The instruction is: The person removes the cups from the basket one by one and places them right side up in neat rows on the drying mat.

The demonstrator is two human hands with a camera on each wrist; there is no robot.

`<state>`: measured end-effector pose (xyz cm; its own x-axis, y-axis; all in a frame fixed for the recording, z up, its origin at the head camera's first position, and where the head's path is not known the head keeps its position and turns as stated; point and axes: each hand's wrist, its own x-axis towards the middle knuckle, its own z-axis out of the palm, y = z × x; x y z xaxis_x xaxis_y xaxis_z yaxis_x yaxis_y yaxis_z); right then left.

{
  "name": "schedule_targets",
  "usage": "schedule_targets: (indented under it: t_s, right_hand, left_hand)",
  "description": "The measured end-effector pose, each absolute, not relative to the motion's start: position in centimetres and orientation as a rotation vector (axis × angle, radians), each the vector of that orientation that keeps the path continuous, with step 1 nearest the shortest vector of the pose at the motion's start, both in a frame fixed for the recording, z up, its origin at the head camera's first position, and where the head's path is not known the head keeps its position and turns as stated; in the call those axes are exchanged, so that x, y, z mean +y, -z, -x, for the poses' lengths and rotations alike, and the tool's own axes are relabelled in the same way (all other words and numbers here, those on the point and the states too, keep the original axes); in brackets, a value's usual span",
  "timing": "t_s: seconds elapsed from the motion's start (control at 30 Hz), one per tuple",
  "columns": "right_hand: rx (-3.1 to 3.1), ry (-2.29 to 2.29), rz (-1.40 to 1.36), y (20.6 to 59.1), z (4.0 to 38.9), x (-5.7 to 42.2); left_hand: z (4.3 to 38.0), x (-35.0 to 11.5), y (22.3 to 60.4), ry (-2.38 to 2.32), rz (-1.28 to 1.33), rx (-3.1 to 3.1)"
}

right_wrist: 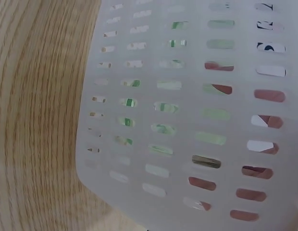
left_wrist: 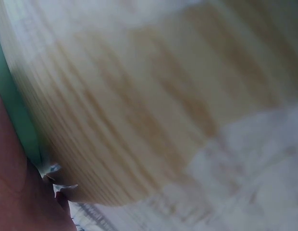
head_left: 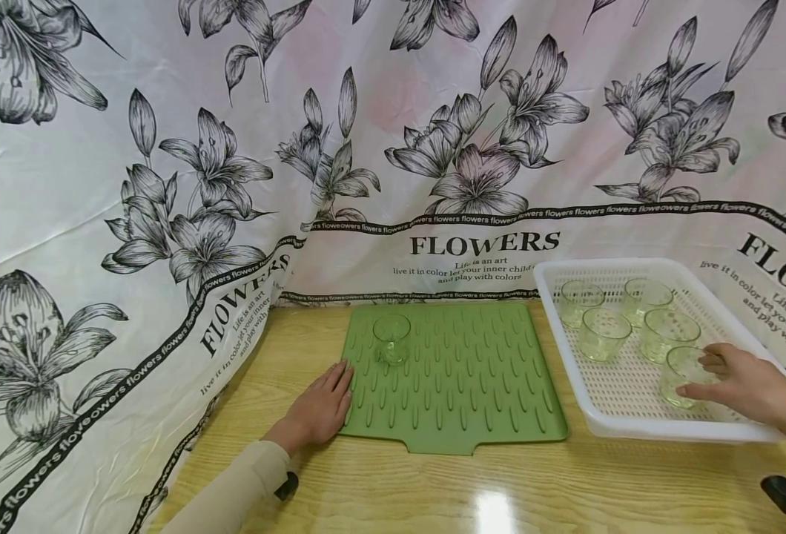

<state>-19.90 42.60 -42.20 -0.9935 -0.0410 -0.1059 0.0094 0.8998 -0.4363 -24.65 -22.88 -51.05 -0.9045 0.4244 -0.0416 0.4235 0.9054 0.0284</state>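
My left hand [head_left: 318,404] rests at the left edge of a green drying mat [head_left: 460,378], its fingers laid along the rim. On the mat's upper left stands a clear glass cup [head_left: 391,340]. My right hand [head_left: 743,380] reaches over the front right of a white perforated basket [head_left: 606,423] and grips a greenish glass cup [head_left: 676,382] between thumb and fingers. Several similar glass cups [head_left: 604,337] stand behind it in the basket. From the right wrist, the slotted basket wall [right_wrist: 187,151] hides most of that hand.
A light wooden table [head_left: 366,489] lies under everything. A white flower-print cloth [head_left: 366,148] hangs close behind the mat and basket and along the left side. The basket stands just right of the mat.
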Motion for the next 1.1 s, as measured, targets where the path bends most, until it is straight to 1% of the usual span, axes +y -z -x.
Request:
schedule_targets:
  t_s: [0.4,0.67,1.1]
  right_hand:
    - [2.985,0.723,0.0,41.8,19.3,42.3]
    - [3.029,0.83,0.015,42.1,19.1,42.6]
    - [3.139,0.883,-0.053,41.9,18.7,42.0]
  left_hand:
    - [24.7,-22.8,51.1,-0.016,-0.67,3.025]
    - [24.7,-22.9,51.2,-0.029,-0.677,3.026]
    - [24.6,-22.8,51.0,-0.041,-0.662,3.005]
